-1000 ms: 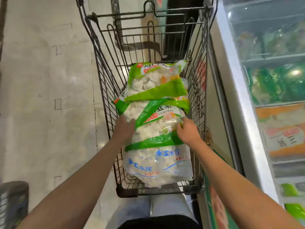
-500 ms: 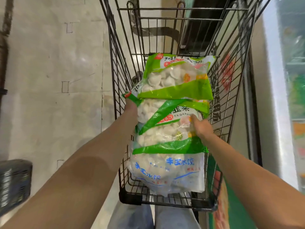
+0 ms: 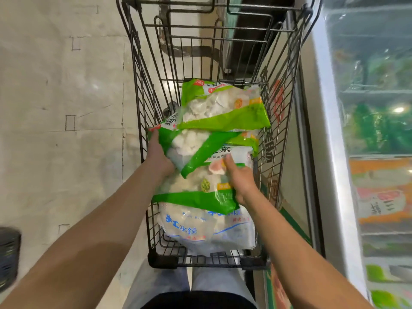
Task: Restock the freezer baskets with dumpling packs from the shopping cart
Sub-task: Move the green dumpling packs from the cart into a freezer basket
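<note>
Your left hand (image 3: 158, 156) grips the left edge of the green-banded dumpling pack (image 3: 200, 172), fingers curled under its upper left corner and out of sight beneath the plastic; your right hand (image 3: 239, 178) holds the same pack at its right side, thumb laid on top near the printed label and the other fingers tucked below the film, so how far they curl you cannot tell from here; the pack sits tilted between both hands, its near green band lying over the white pack with blue lettering (image 3: 207, 230); that white pack rests at the near end of the shopping cart (image 3: 147, 90), touching the wire floor by the near rim; a second green dumpling pack (image 3: 223, 108) lies farther off, its near edge overlapping the far edge of the one you hold; the cart's wire sides rise left and right of the stack; to the right of the cart stands the freezer (image 3: 367, 130), its glass top showing blurred green and orange packs inside; on the left the pale tiled floor (image 3: 62, 130) stretches away, and a dark basket (image 3: 9, 257) sits at the near left edge; your light trousers (image 3: 162, 284) show below the cart's near rim.
</note>
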